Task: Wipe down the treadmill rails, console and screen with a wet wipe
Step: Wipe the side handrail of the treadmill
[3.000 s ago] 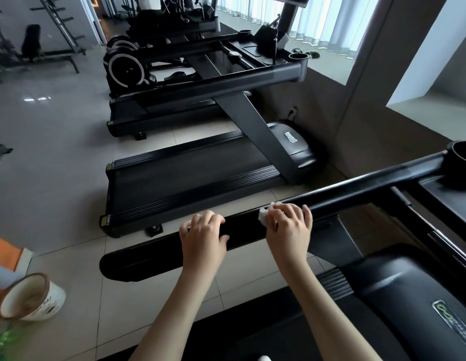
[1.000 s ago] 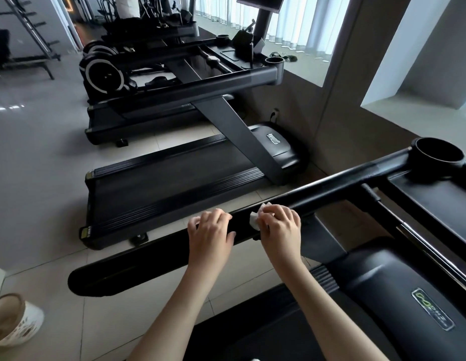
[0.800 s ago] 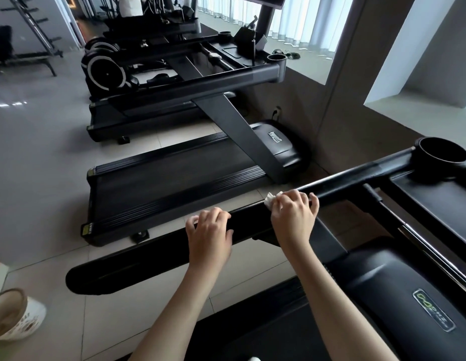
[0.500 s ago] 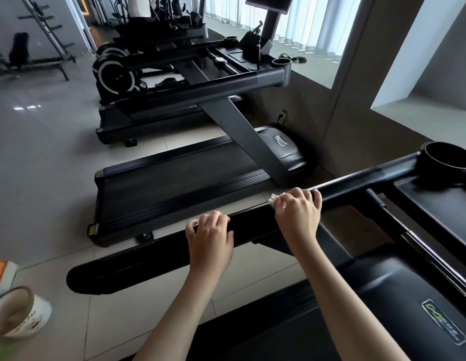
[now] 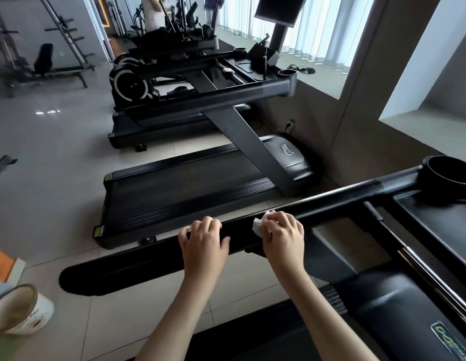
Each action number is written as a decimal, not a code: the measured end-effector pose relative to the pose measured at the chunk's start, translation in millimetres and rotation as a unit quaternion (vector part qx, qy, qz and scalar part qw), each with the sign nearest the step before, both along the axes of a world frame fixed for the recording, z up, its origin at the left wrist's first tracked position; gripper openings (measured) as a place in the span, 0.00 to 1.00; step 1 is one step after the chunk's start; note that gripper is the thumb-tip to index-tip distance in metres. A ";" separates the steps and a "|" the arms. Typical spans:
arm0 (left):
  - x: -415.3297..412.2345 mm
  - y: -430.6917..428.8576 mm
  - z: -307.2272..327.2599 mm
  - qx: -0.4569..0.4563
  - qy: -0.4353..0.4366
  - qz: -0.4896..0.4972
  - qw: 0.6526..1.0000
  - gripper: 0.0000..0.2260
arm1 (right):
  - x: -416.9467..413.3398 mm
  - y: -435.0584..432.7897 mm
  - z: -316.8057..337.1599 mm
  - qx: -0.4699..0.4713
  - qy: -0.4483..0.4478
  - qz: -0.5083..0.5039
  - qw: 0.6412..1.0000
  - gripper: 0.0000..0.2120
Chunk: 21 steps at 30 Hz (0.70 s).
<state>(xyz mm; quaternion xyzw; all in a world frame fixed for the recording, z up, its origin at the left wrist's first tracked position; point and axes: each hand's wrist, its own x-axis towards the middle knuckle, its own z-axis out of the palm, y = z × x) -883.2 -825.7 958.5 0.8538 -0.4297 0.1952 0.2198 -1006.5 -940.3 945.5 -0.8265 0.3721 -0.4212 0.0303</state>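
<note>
L hand (image 5: 204, 241) on the black side rail (image 5: 343, 199) of the near treadmill. Fingers (image 5: 200, 224) curled over the rail top, thumb on its near face: gripping the rail.

R hand (image 5: 284, 233) just right of the L hand on the same rail, a gap betw. the two. R fingers (image 5: 281, 217) bunched together, clamped on the wet wipe (image 5: 258, 226) and pressing it onto the rail's top and near face. Wipe is white and crumpled, mostly under the hand. One corner sticks out left of the knuckles, a bit more on the far side.

Rail runs from a rounded end at near left up to far right, where it joins a round cup holder (image 5: 450, 175) at the console corner. Console tray (image 5: 435, 220), black, sits right of the rail and nearer than the holder. Motor cover (image 5: 398, 306) w/ green logo at near right, below the rail.

Second treadmill (image 5: 187, 186) beyond the rail, parallel, on the pale tiled floor (image 5: 44, 178). A third machine farther off. Paper tub (image 5: 21, 311), brown rim, at near-left corner. Curtains (image 5: 328, 27) along the far-right window.
</note>
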 end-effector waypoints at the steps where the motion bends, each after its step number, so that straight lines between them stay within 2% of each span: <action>1: -0.8 -0.5 0.1 -0.002 -0.003 0.004 1.000 0.17 | -2.5 -2.1 0.5 0.001 -0.001 0.011 1.000 0.11; 6: -5.3 -1.2 -2.5 -0.003 -0.016 0.019 1.000 0.18 | -12.4 -18.8 -3.1 0.078 -0.053 -0.074 0.993 0.01; 11: -6.8 -2.4 -2.3 0.001 -0.028 0.023 0.999 0.18 | -11.0 -3.7 -8.4 0.016 -0.021 0.007 1.000 0.02; 16: -4.5 -1.1 -2.4 0.008 -0.036 0.009 0.999 0.18 | -10.4 -25.4 7.5 0.038 -0.029 -0.084 0.995 0.07; 19: -2.0 -0.9 -0.2 0.016 -0.027 -0.002 1.000 0.19 | 1.4 -20.5 16.9 0.023 0.027 -0.018 0.999 0.13; 21: -0.4 -1.5 1.5 0.016 -0.019 -0.009 1.000 0.19 | 0.2 -26.6 22.2 0.015 0.051 -0.013 0.999 0.14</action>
